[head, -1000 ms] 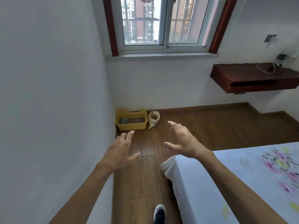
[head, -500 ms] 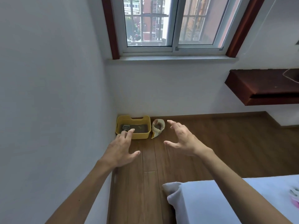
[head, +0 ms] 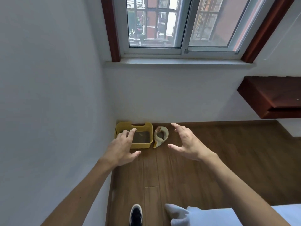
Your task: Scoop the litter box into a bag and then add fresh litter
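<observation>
Litter box: yellow plastic tub, set on the wooden floor in the corner, against the left wall and the wall under the window. A handle cutout is seen in its far rim. Grey-brown litter is visible inside.

Bag: cream-coloured, slumped on the floor just beside the box's right side, mouth open toward the camera, dark contents seen within. Whether bag and box touch cannot be told.

No writing, brand or label can be read on box or bag; both are too small in frame.

Left hand: held out in the air, palm down, fingers straight and spread, nothing gripped. Its fingertips are seen in front of the box's left end, so that part of the box is hidden.

Right hand: held out in the air to the right of the bag, fingers spread and lightly bent, thumb out to the left, nothing gripped. It is apart from both bag and box.

Rest:
- One dark shoe with a white toe is seen on the floor at the bottom edge.
- A bed corner under a white sheet is seen bottom right, under the right forearm.
- A dark red wall-mounted shelf is fixed to the right wall.
- The window is framed in white with red-brown trim, above a pale sill; bars and brick buildings are seen through the glass.
</observation>
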Demonstrator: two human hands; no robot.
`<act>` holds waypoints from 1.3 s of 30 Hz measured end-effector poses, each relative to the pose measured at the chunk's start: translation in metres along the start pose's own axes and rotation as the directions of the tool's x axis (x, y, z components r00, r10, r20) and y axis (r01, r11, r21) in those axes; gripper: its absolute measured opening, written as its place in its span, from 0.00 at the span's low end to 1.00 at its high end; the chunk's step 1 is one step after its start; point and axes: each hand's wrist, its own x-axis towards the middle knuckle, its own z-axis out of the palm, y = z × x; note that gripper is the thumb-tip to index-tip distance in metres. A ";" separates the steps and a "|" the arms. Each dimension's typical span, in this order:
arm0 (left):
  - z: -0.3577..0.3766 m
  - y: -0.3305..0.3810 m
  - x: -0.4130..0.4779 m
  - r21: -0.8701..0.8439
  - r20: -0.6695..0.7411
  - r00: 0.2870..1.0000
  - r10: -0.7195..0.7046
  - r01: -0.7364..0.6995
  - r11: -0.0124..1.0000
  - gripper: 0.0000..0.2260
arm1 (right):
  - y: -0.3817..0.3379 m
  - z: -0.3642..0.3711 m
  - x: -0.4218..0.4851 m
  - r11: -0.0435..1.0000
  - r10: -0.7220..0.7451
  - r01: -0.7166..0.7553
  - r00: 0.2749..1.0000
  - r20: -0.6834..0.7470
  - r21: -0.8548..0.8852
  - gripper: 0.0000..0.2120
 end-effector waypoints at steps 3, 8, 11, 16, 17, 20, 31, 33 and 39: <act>0.000 -0.018 0.039 0.009 0.013 1.000 0.008 -0.008 1.000 0.41 | 0.008 0.003 0.034 0.999 0.028 -0.028 1.000 0.013 -0.036 0.41; 0.000 -0.048 0.096 0.004 0.035 0.999 0.034 -0.034 0.999 0.40 | 0.016 0.010 0.089 0.997 0.074 -0.073 0.997 0.029 -0.031 0.41; 0.004 -0.063 0.127 -0.015 0.059 0.997 0.049 -0.048 0.999 0.41 | 0.020 0.016 0.118 0.996 0.088 -0.087 0.996 0.031 -0.020 0.41; 0.012 -0.078 0.165 -0.025 0.083 0.995 0.063 -0.061 0.998 0.41 | 0.030 0.024 0.158 0.994 0.114 -0.114 0.993 0.044 -0.004 0.41; 0.014 -0.079 0.173 -0.024 0.090 0.994 0.065 -0.063 0.998 0.40 | 0.032 0.026 0.165 0.993 0.117 -0.117 0.992 0.049 0.001 0.41; 0.020 -0.084 0.196 -0.022 0.100 0.993 0.064 -0.062 0.998 0.40 | 0.044 0.030 0.186 0.992 0.127 -0.128 0.990 0.062 0.012 0.40; 0.059 -0.079 0.292 -0.020 0.154 0.988 0.004 -0.001 1.000 0.40 | 0.117 0.037 0.270 0.993 0.110 -0.114 0.984 0.138 0.021 0.40; 0.067 -0.075 0.311 -0.013 0.164 0.986 -0.017 0.019 1.000 0.40 | 0.135 0.036 0.288 0.995 0.091 -0.096 0.985 0.150 0.029 0.40; 0.095 -0.064 0.353 0.001 0.198 0.978 -0.071 0.072 0.997 0.40 | 0.181 0.042 0.334 0.998 0.054 -0.061 0.975 0.216 0.028 0.40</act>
